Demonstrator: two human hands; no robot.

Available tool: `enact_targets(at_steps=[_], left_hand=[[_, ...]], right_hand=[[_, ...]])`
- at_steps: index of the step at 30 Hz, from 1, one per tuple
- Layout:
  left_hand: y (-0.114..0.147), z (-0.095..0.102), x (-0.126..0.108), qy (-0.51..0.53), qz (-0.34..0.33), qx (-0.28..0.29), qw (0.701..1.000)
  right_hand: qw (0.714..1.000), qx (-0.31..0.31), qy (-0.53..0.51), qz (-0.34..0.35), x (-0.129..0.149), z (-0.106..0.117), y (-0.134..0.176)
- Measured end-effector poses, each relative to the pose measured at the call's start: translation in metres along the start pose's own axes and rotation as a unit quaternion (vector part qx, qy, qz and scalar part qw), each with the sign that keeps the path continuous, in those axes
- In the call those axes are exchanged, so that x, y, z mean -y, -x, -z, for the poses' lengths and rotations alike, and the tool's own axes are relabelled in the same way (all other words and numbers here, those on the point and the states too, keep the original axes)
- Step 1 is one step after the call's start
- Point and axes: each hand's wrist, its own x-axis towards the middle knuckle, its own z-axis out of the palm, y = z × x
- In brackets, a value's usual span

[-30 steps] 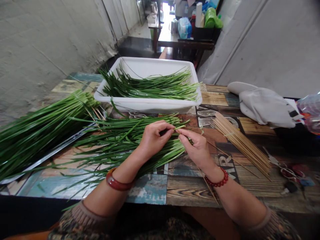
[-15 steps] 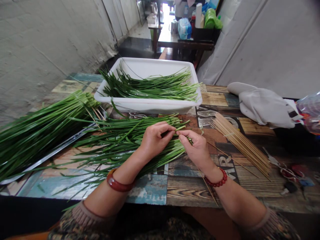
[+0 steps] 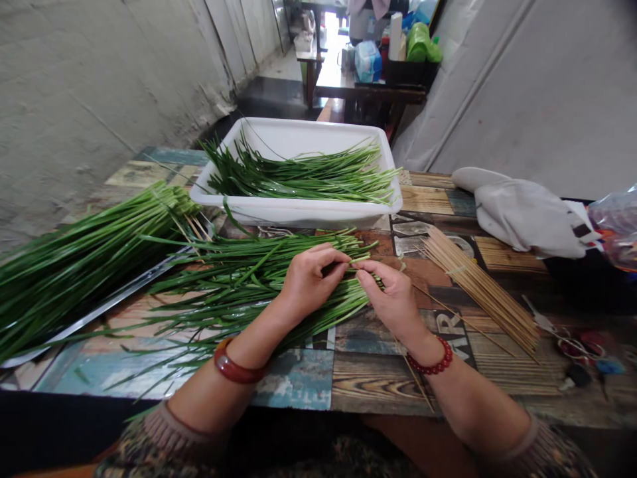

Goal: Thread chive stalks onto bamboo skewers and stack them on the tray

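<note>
Loose garlic chives (image 3: 249, 272) lie spread over the table, leaves to the left and pale stems to the right. My left hand (image 3: 313, 277) rests over them, thumb and forefinger pinched on a thin green chive stem (image 3: 359, 259). Facing it, my right hand (image 3: 391, 292) pinches at the same stem with thumb and forefinger, so the fingertips of both hands almost meet. Beneath my right wrist a single bamboo skewer (image 3: 418, 380) slants toward the table's front edge. What the curled fingers cover is hidden.
Behind the chives stands a white plastic tub (image 3: 298, 211) holding more chives. A thick chive bundle (image 3: 89, 259) lies left, beside a long metal blade-like strip (image 3: 109, 302). At right are bundled bamboo skewers (image 3: 482, 292), scissors (image 3: 542, 317) and a pale cap (image 3: 527, 212).
The view has shifted very slightly. My hands keep almost the same pinch on the stem, with the right fingertips barely moved.
</note>
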Motion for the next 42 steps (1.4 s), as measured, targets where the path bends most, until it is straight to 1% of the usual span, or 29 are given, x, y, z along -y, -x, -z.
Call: enact_targets(at_steps=[3, 6, 10, 12, 15, 17, 21, 23, 25, 31, 36, 39, 42], left_hand=[[-0.0002, 0.0001, 0.0002, 0.005, -0.002, -0.004, 1.0], [-0.0003, -0.0002, 0.0007, 0.006, -0.002, -0.003, 1.0], [0.0006, -0.0023, 0.0016, 0.012, -0.008, 0.01, 1.0], [0.0012, -0.0034, 0.0017, 0.017, -0.014, 0.029, 0.999], [0.0012, -0.0025, 0.0011, 0.025, -0.019, 0.078, 0.996], [0.0004, 0.0001, 0.0006, 0.029, -0.014, 0.1, 0.994], [-0.0009, 0.0054, 0.0009, 0.013, 0.011, 0.117, 0.993], [-0.0005, 0.006, 0.0014, -0.004, 0.02, 0.135, 0.991], [0.0003, 0.0053, 0.0019, -0.018, 0.023, 0.142, 0.989], [0.0015, 0.0031, 0.0024, -0.027, 0.024, 0.123, 0.992], [0.0022, 0.0018, 0.0017, -0.021, 0.021, 0.137, 0.99], [0.0034, 0.0, 0.0, -0.044, 0.018, 0.141, 0.989], [0.0033, 0.0016, -0.0011, -0.046, 0.017, 0.154, 0.987]], right_hand=[[1.0, 0.003, -0.004, -0.013, -0.0024, -0.0008, 0.0003], [0.999, -0.014, -0.021, -0.036, -0.0056, -0.0024, 0.0013], [0.999, -0.015, -0.033, -0.032, -0.0083, -0.0043, 0.0026], [0.999, -0.019, -0.026, -0.024, -0.0091, -0.005, 0.0026], [0.999, -0.037, -0.007, -0.013, -0.0093, -0.0051, 0.0017], [0.999, -0.035, -0.004, -0.014, -0.0083, -0.0041, 0.0012], [0.997, -0.005, -0.046, -0.063, -0.0047, -0.0006, 0.0029], [0.995, -0.002, -0.057, -0.079, -0.0035, 0.0005, 0.0043], [0.996, -0.005, -0.051, -0.076, -0.0033, 0.0006, 0.0049], [0.999, -0.012, 0.0, -0.037, -0.0066, -0.0017, 0.0016], [0.999, -0.022, 0.045, -0.01, -0.0077, -0.0014, 0.0001], [0.999, -0.014, 0.047, -0.004, -0.0077, -0.0013, 0.0001], [1.0, 0.003, 0.017, -0.023, -0.009, -0.0023, 0.0006]])
